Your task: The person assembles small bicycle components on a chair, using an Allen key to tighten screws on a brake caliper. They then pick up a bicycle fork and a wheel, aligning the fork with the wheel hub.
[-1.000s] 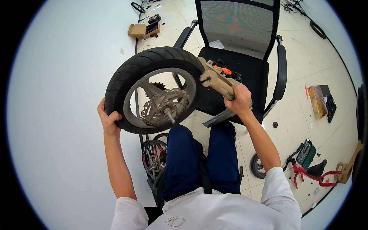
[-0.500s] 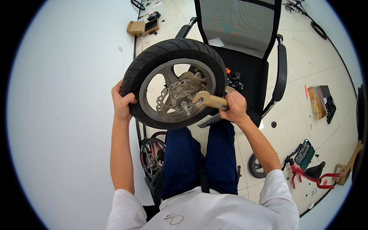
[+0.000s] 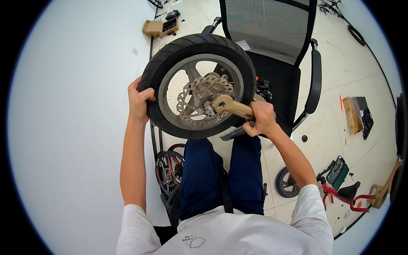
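Note:
A small wheel [image 3: 193,42] with a black treaded tire and grey spoked rim is held tilted in front of me, its brake disc [image 3: 189,95] facing up toward me. My left hand [image 3: 139,102] grips the tire's left side, thumb on top. My right hand [image 3: 262,119] is closed around a tan metal fork arm [image 3: 240,110]. The slotted end of that arm lies at the threaded axle [image 3: 210,111] in the disc's middle; whether it is seated on it I cannot tell. The tire hides part of the fork's far side.
A black mesh chair [image 3: 272,68] stands ahead, with a small black mechanical part [image 3: 263,90] on its seat. To the right lie a tool case [image 3: 363,119], another wheel [image 3: 287,182] and a red frame [image 3: 340,195]. A white wall [image 3: 76,127] runs along my left.
The wheel has risen slightly and tipped, so its disc shows more fully. My right hand has turned the fork arm a little, its slotted end moving closer to the axle.

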Demonstrator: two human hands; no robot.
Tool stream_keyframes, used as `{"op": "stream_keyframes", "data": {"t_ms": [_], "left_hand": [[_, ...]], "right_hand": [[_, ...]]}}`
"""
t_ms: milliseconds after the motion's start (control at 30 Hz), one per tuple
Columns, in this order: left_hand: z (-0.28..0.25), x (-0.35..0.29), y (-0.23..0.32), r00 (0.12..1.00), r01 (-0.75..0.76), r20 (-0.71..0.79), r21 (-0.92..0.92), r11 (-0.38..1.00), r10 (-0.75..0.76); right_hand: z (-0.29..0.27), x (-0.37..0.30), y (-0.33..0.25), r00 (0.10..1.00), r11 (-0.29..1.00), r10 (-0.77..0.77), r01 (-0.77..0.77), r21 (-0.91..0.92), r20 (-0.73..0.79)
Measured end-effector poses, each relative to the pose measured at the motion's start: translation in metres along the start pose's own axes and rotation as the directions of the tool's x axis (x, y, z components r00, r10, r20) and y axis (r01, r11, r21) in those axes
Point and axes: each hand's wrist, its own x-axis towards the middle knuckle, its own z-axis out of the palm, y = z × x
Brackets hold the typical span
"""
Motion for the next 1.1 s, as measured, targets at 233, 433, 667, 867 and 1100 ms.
{"op": "stream_keyframes", "data": {"t_ms": [233,433,667,867,1100], "left_hand": [[0.015,0.01,0.013,0.997,-0.026,0.067,0.027,0.999,0.025],[0.029,0.039,0.026,0.977,0.151,0.116,0.205,0.967,-0.177],[0.027,0.052,0.018,0.983,0.076,0.147,0.211,0.975,-0.108],[0.044,0.04,0.037,0.978,0.039,0.193,0.19,0.981,-0.076],[0.068,0.027,0.075,0.976,0.021,0.201,0.271,0.962,-0.078]], "right_hand": [[0.002,0.008,0.001,0.996,0.999,0.031,-0.034,-0.034,-0.079],[0.008,0.006,-0.006,0.993,0.984,0.061,-0.076,-0.162,-0.098],[0.012,0.009,-0.009,0.991,0.977,0.047,-0.072,-0.202,-0.126],[-0.004,0.015,-0.02,0.985,0.944,-0.058,0.001,-0.331,-0.163],[-0.028,0.059,-0.058,0.961,0.957,-0.072,-0.008,-0.29,-0.267]]}}
